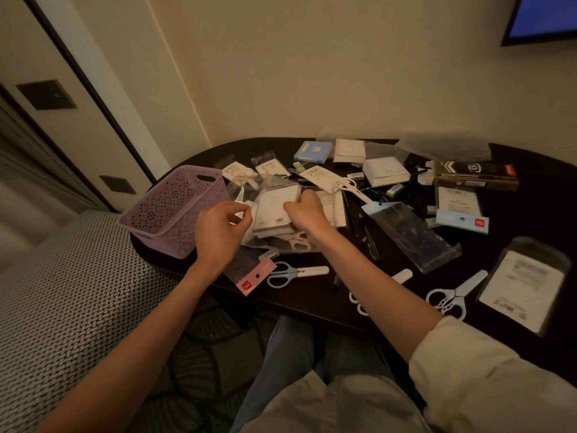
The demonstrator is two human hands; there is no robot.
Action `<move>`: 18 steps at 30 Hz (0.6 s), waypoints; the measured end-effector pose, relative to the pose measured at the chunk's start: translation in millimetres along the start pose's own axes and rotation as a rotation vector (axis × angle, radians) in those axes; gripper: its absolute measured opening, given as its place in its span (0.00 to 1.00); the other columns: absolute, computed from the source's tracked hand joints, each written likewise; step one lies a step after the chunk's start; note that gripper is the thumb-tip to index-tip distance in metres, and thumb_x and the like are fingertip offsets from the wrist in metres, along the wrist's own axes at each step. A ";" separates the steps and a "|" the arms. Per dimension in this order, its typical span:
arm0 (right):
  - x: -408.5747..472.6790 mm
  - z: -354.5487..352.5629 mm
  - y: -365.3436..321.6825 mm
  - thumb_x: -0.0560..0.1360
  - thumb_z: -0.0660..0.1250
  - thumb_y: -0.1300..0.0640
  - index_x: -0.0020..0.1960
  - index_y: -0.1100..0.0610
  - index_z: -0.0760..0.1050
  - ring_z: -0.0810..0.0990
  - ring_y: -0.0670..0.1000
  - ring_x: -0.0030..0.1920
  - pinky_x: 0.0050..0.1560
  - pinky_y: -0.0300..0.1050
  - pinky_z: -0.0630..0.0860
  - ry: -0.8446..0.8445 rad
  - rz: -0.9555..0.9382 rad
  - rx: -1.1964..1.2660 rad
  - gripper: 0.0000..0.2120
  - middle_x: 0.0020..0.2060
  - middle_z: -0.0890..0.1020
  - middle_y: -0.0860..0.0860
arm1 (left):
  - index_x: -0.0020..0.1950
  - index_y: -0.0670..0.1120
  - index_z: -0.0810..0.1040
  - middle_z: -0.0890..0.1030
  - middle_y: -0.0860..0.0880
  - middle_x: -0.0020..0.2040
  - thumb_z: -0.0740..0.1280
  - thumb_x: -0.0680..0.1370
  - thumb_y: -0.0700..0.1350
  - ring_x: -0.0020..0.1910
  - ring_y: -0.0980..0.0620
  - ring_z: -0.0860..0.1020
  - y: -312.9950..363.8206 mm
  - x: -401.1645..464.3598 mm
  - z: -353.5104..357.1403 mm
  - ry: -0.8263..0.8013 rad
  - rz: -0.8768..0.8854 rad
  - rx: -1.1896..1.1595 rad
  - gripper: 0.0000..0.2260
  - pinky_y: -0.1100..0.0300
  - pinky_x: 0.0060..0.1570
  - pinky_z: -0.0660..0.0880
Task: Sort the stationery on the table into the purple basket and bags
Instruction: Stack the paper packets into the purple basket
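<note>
A clear plastic bag holding a white pad lies on the dark table just right of the purple basket. My left hand pinches the bag's left edge. My right hand grips the bag's right side over the white pad. Pink-handled scissors show inside the bag below my right hand. Blue scissors with a white cap lie near the front edge.
White scissors, a pink-headed packet, a blue-headed clear pouch, white pads, a blue box, a dark box and pens are scattered across the table. A woven-pattern seat sits at left.
</note>
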State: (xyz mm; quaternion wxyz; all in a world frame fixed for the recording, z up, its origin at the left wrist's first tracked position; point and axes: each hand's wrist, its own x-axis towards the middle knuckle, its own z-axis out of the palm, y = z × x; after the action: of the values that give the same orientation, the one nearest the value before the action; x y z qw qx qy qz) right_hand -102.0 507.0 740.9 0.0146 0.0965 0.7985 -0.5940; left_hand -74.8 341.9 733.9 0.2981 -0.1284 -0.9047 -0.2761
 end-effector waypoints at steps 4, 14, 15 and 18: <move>7.3 20.2 7.5 0.76 0.64 0.64 0.61 0.65 0.70 0.79 0.56 0.54 0.39 0.46 0.80 -0.028 0.123 0.278 0.14 0.56 0.78 0.60 | 0.49 0.44 0.86 0.86 0.49 0.46 0.70 0.76 0.41 0.36 0.56 0.80 -0.4 -0.5 -1.8 0.002 0.006 0.006 0.06 0.61 0.35 0.78; 20.3 46.6 -3.0 0.77 0.62 0.68 0.69 0.63 0.66 0.76 0.59 0.62 0.53 0.53 0.79 -0.224 0.285 0.624 0.20 0.63 0.75 0.60 | 0.51 0.44 0.85 0.86 0.48 0.47 0.70 0.76 0.41 0.37 0.54 0.81 -4.2 1.4 -7.5 0.012 0.004 -0.020 0.06 0.53 0.37 0.81; 22.1 46.7 -1.7 0.78 0.62 0.69 0.68 0.64 0.67 0.75 0.59 0.62 0.54 0.52 0.78 -0.257 0.274 0.605 0.19 0.62 0.76 0.60 | 0.51 0.44 0.85 0.86 0.48 0.46 0.70 0.76 0.41 0.36 0.54 0.81 -4.3 2.1 -7.7 0.017 0.004 -0.020 0.06 0.52 0.37 0.81; 24.6 42.7 5.6 0.77 0.64 0.68 0.64 0.63 0.71 0.79 0.54 0.49 0.45 0.46 0.79 -0.356 0.258 0.404 0.15 0.47 0.79 0.57 | 0.51 0.43 0.85 0.86 0.48 0.46 0.70 0.76 0.41 0.36 0.54 0.81 -5.0 1.8 -8.1 0.028 0.003 -0.011 0.06 0.52 0.36 0.81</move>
State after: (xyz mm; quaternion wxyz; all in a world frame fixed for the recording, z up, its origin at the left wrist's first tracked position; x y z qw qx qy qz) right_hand -129.1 471.3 719.7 0.2102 0.0926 0.6302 -0.7417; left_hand -74.5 333.2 738.3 0.3105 -0.1277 -0.8986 -0.2826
